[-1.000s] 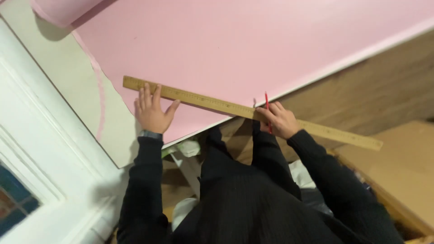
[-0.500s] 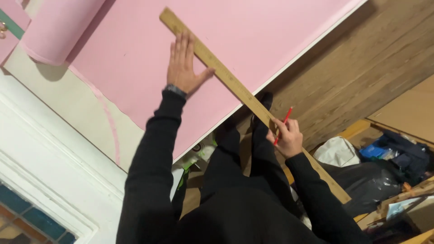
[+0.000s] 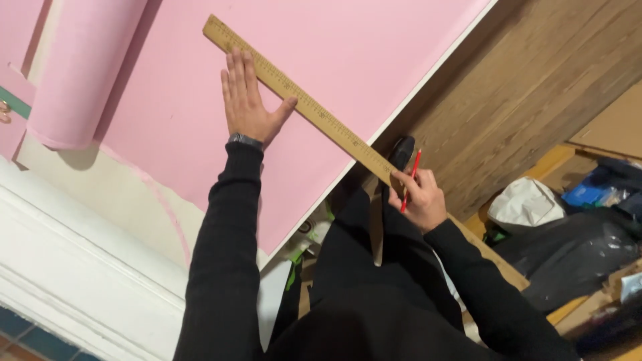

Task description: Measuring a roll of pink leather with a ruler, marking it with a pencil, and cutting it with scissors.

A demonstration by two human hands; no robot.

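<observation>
Now left hand [image 3: 246, 100] presses wooden ruler [image 3: 301, 101]; right hand [image 3: 418, 197] grips red pencil [image 3: 410, 179].

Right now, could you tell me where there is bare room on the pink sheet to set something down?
Bare pink sheet lies beyond the wooden ruler, up to its white edge, and between the left hand and the pink roll. It is crowded at the near edge, where the right hand holds a red pencil, and around the bags.

Wooden ruler [image 3: 301, 103] now steeper across the pink sheet [image 3: 374, 53], left hand [image 3: 249, 100] further up.
</observation>
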